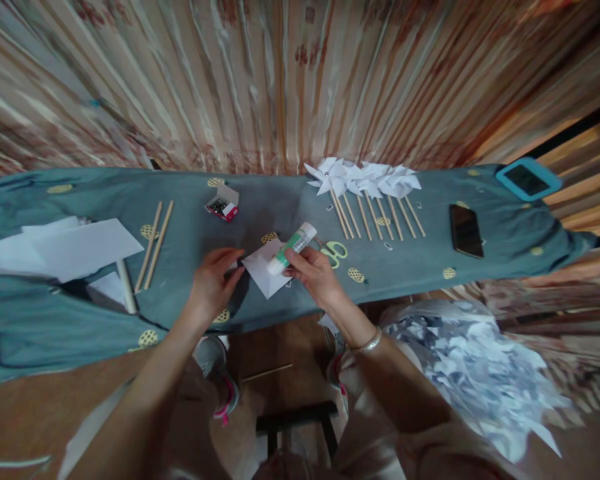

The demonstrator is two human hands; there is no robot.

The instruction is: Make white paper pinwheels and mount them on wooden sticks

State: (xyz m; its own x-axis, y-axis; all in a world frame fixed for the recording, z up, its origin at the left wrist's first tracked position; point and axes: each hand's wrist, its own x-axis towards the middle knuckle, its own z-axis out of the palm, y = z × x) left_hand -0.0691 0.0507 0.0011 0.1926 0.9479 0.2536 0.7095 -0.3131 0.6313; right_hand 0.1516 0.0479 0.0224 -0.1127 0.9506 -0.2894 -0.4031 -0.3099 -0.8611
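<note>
My right hand [316,272] is closed around a glue stick [301,236] with a green and white label, tilted over a small white paper square [266,283]. The paper lies on the cloth with creases across it, partly covered by the glue stick. Just left of the paper is my left hand [214,281], its thumb and fingers curved and apart, with nothing visible between them. Its fingertips are close to the paper's left corner; whether they touch it I cannot tell. Green-handled scissors [336,251] lie beyond my right hand.
Several white paper pinwheels [365,179] on sticks lie at the back. A small red-and-white box [223,203], two wooden sticks [159,245] and paper sheets [80,250] are leftward. Rightward are a phone [466,231] and a blue-framed device [529,179]. A bag of white paper pieces [485,373] stands below.
</note>
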